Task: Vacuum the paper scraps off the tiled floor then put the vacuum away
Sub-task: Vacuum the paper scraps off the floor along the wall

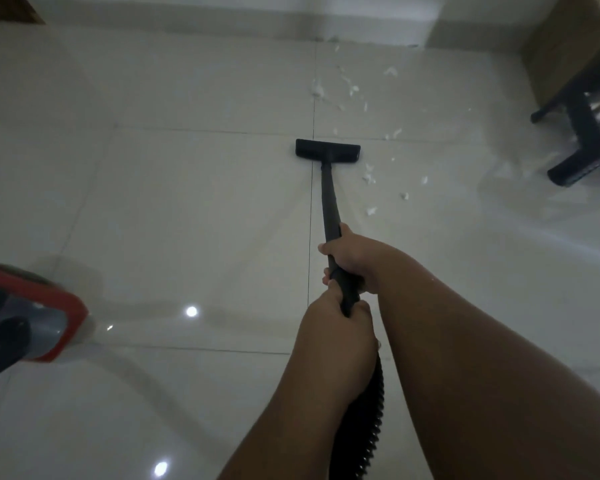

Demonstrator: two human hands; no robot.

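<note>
Well, mid-job, I'd say. Both hands are on the wand. My right hand is higher up with its fingers curled fully round it. My left hand is just below, at the hose joint, fingers wrapped tight too.

The nozzle sits flat on the floor, across a grout line. Every scrap I see lies right of or beyond it, up towards the wall.

Still to do: all those scraps, then stowing the vacuum, which sits far left.

Counts:
- one vacuum, one wand, one nozzle, one hose, two hands
- scraps: over a dozen, in two loose patches, too blurred for an exact count
- one black stool at right
- one box behind the stool
</note>
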